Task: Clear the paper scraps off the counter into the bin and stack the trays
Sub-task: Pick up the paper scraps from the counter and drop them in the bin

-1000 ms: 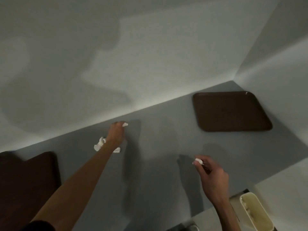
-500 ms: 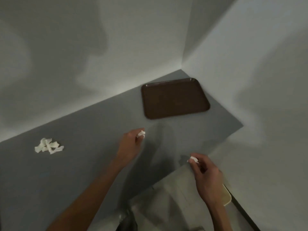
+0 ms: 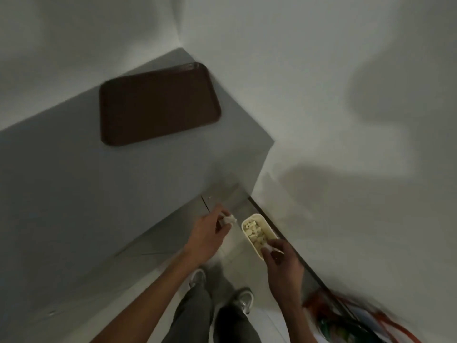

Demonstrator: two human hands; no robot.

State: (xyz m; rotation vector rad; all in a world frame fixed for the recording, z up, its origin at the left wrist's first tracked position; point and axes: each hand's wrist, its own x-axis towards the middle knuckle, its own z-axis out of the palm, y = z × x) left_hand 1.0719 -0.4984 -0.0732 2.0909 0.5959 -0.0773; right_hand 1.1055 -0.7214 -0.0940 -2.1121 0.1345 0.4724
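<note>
A small cream bin stands on the floor beside the counter's end, with several white paper scraps inside. My left hand pinches a crumpled white scrap just left of the bin's rim. My right hand pinches another small scrap right over the bin's near end. A dark brown tray lies flat on the grey counter near the wall corner.
White walls close off the counter at the back and right. My legs and shoes stand on the pale floor below the counter's front edge. A blurred bundle of red and green cords lies at the lower right by the baseboard.
The view swung right and down from the counter to the floor bin. Both hands carried their scraps off the counter's edge to the bin. The scrap pile and left tray left the view.
</note>
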